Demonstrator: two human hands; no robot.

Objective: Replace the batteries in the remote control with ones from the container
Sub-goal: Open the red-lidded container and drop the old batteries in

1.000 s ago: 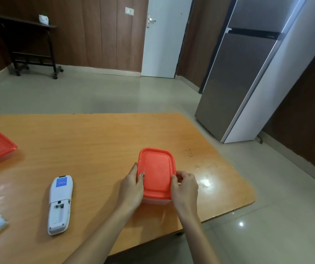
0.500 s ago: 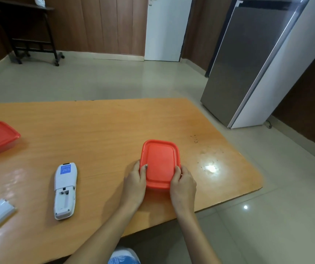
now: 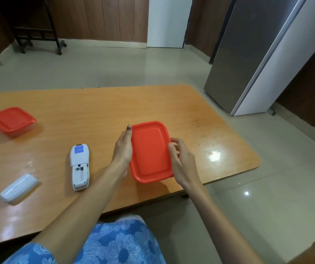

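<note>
Gripping red container point(image 3: 150, 151) btwn left hand point(image 3: 123, 147), right hand point(image 3: 181, 161); remote point(image 3: 79, 166) left

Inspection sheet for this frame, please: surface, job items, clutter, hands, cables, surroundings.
Surface: wooden table, glossy, small dark specks near the right end.
Job's things: red-lidded container, lid on; remote face down, battery bay open; battery cover lying apart.
Clutter: second red-lidded container, far left.
Hands: left hand and right hand grip the near container's sides.
Cables: nothing seen.
Surroundings: fridge, white door, tiled floor.
</note>
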